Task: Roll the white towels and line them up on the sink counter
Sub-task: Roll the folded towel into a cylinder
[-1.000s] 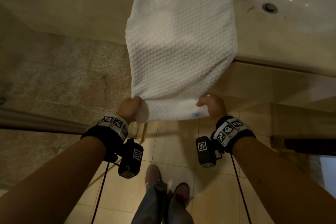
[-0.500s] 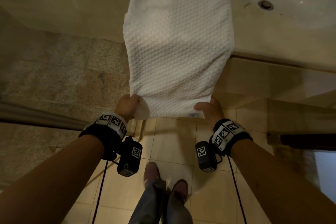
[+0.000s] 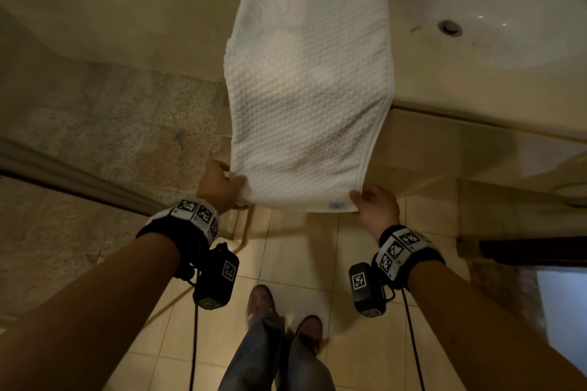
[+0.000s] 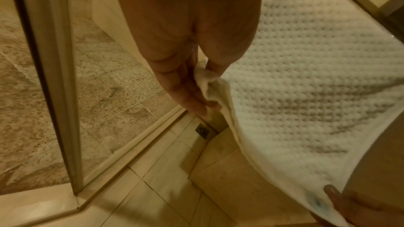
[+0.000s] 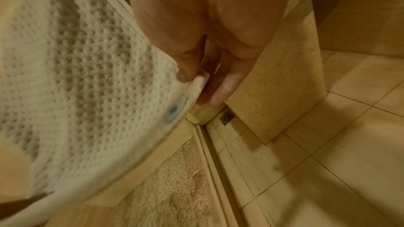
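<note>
A white waffle-textured towel point(image 3: 305, 98) lies lengthwise on the beige sink counter point(image 3: 127, 3), and its near end hangs out over the counter's front edge. My left hand point(image 3: 219, 186) pinches the near left corner, thumb on top, as the left wrist view shows on the towel point(image 4: 295, 75). My right hand point(image 3: 373, 205) pinches the near right corner beside a small blue label point(image 3: 336, 205), also seen on the towel point(image 5: 72, 84) in the right wrist view. The towel is stretched flat between both hands. Its far end runs out of view at the top.
A white sink basin point(image 3: 489, 6) with a drain point(image 3: 449, 27) is set in the counter right of the towel. A glass shower partition point(image 4: 50, 75) stands at the left over a speckled stone floor. Below are beige floor tiles, a floor drain point(image 5: 227, 117) and my shoes point(image 3: 286, 320).
Both hands still hold the towel's near corners and have drawn them slightly toward me. The view has tilted, so more of the sink basin shows.
</note>
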